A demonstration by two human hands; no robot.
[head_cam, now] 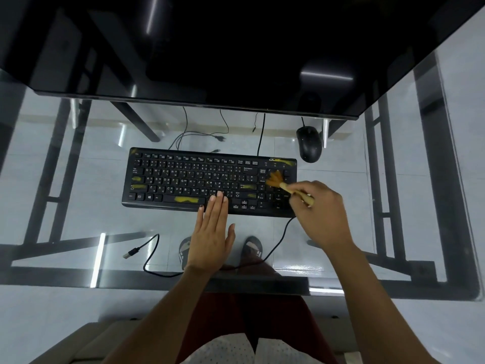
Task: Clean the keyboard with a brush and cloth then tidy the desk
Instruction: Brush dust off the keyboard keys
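Note:
A black keyboard (189, 179) with yellow smears on several keys lies on the glass desk (78, 195). My right hand (322, 211) grips a small wooden brush (282, 183), and its orange bristles are spread on the number pad at the keyboard's right end. My left hand (212, 232) lies flat with straight fingers, the fingertips pressing on the keyboard's front edge near the space bar. No cloth is in view.
A black mouse (309, 144) sits behind the keyboard's right end. A large dark monitor (210, 48) fills the back. The keyboard's cable (152, 256) with a loose USB plug curls over the front of the desk. The floor and my feet show through the glass.

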